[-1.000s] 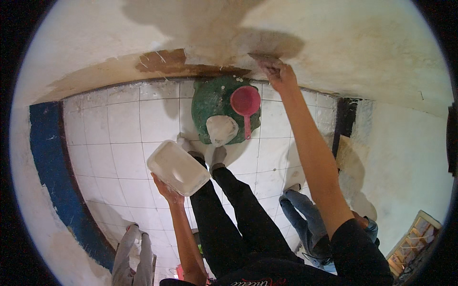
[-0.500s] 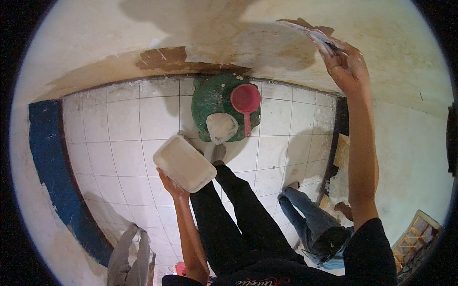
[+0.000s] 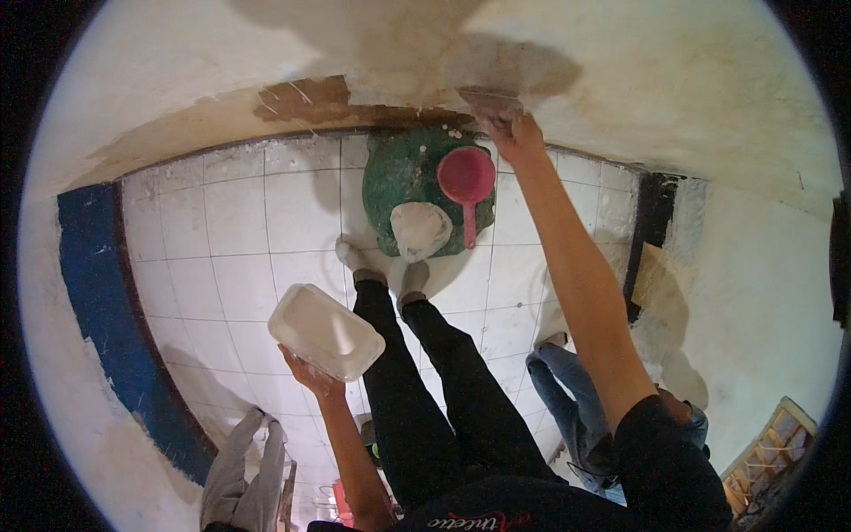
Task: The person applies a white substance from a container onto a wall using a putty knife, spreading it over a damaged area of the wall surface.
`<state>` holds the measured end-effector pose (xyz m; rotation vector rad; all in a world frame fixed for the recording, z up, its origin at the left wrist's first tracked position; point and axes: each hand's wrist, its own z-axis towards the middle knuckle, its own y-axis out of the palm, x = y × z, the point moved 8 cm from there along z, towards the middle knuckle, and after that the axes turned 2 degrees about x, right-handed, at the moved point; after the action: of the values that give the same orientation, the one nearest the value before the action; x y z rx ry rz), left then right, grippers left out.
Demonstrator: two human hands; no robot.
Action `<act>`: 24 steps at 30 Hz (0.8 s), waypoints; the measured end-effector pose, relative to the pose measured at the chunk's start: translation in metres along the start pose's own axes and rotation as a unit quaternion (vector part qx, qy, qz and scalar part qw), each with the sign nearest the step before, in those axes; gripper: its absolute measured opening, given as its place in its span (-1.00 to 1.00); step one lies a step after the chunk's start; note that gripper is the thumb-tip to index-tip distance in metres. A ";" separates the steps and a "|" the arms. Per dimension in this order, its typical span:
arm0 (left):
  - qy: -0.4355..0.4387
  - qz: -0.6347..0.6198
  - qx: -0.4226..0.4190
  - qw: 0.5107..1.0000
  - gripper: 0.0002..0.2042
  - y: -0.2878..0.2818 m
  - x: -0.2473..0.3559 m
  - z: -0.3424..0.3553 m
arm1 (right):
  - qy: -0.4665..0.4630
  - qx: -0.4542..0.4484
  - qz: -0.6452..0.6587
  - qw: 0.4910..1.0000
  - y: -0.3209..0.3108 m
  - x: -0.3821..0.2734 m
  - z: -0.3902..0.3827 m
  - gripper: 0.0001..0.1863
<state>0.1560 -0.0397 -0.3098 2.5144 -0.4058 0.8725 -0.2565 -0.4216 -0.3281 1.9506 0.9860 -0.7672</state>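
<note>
My left hand (image 3: 310,374) is closed under the near left edge of a white rectangular plastic tub (image 3: 326,332), which is tilted over the floor; pale stuff coats its inside. With my arm stretched forward, my right hand (image 3: 519,137) grips a wide putty knife (image 3: 489,99). The blade lies at the low part of the cream wall (image 3: 638,84), just right of a bare brown patch (image 3: 310,97). Shadow and fingers hide most of the handle.
On the white tiled floor (image 3: 306,199) by the wall stands a green stool (image 3: 390,173) bearing a pink dipper (image 3: 466,175) and a bag of white material (image 3: 420,228). Two other people stand behind, one in grey trousers (image 3: 244,479), one in jeans (image 3: 572,386). A wooden frame (image 3: 771,448) is at lower right.
My right hand has swept the putty knife left and down along the wall. My left hand and the tub have shifted slightly left and nearer to me.
</note>
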 end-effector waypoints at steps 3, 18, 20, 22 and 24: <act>-0.016 -0.005 0.002 1.000 -0.45 -0.006 -0.007 -0.002 | -0.077 -0.062 -0.158 0.982 0.016 -0.022 0.028 -0.65; -0.096 -0.056 -0.009 0.994 -0.41 0.029 -0.033 -0.017 | 0.015 -0.011 0.100 0.995 0.083 -0.126 -0.144 -0.56; -0.100 -0.059 -0.008 0.993 -0.41 0.030 -0.032 -0.022 | 0.033 0.047 0.083 0.995 0.073 -0.101 -0.145 -0.59; -0.088 -0.042 -0.022 0.995 -0.45 0.039 -0.028 -0.029 | 0.055 0.033 0.132 0.989 0.070 -0.072 -0.124 -0.59; -0.096 -0.034 -0.032 0.994 -0.42 0.042 -0.035 -0.029 | 0.063 0.025 0.182 0.981 0.046 -0.059 -0.081 -0.59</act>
<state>0.0980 -0.0569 -0.2990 2.5448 -0.4009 0.5854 -0.2354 -0.3904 -0.2245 2.1628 0.6548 -0.4694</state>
